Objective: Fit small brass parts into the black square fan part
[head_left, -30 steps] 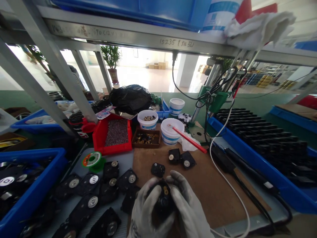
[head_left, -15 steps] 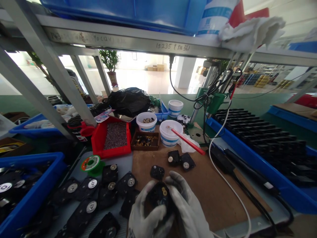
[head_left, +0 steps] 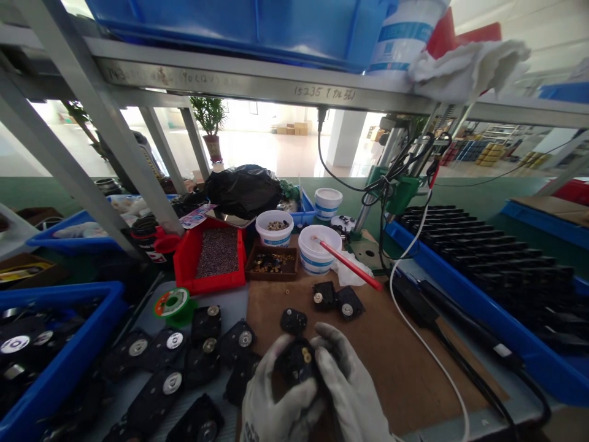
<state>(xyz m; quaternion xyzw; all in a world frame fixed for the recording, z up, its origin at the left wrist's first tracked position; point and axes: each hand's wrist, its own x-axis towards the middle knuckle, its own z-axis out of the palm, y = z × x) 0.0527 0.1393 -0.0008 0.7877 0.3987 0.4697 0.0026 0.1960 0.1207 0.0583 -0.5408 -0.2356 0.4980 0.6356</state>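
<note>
Partly hidden: a small black module (head_left: 299, 363) is held between both gloved hands at the bottom edge of the view, over the brown mat (head_left: 391, 362) on the counter. Left hand (head_left: 276, 399) has its fingers wrapped on the module's left side; right hand (head_left: 347, 393) has its fingers closed on the right side. Wrists are cut off by the frame. A brass-coloured piece shows on the module's top face; finer detail cannot be made out.

Containers: red bin (head_left: 191, 261) holds fine dark grains. Brown tray (head_left: 271, 273) holds small brass and dark bits. White tub (head_left: 275, 233) holds similar bits. Second white tub (head_left: 317, 261) holds a red-handled stick (head_left: 350, 265). Blue crate (head_left: 69, 362) at left holds dark modules, its contents blurred. Long blue tray (head_left: 460, 288) at right holds rows of black parts.
</note>
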